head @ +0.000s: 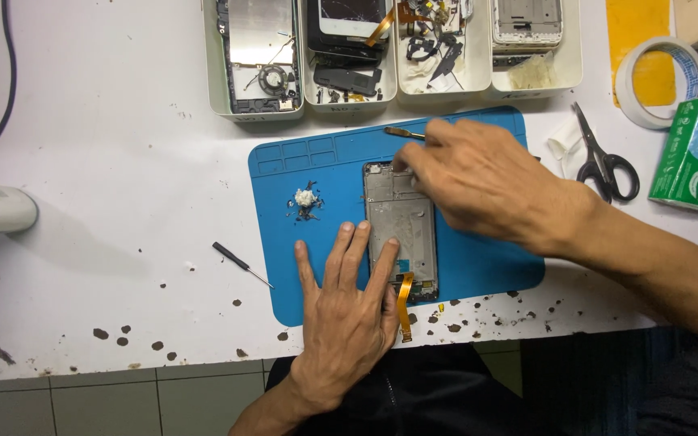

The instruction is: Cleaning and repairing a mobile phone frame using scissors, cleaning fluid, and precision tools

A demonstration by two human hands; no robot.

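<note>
Your left hand [347,311] flat, fingers spread, pinning phone frame [400,230] at centre of blue mat [478,266] on counter [107,242]. Your right hand [478,182] grips metal pry tool [403,132], fingertips on frame's 12 o'clock end. Screwdriver [240,263] at frame's 9 o'clock.

Green tissue pack [692,153] at right edge

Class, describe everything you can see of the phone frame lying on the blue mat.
The phone frame is a long, silvery metal-looking chassis with a dark rim, stripped of its cover and lying flat and lengthwise on the blue mat. An orange ribbon cable trails from its near end over the mat's edge. The left hand presses fingers on its near half; the right hand touches its far corner while holding a thin tool.
</note>
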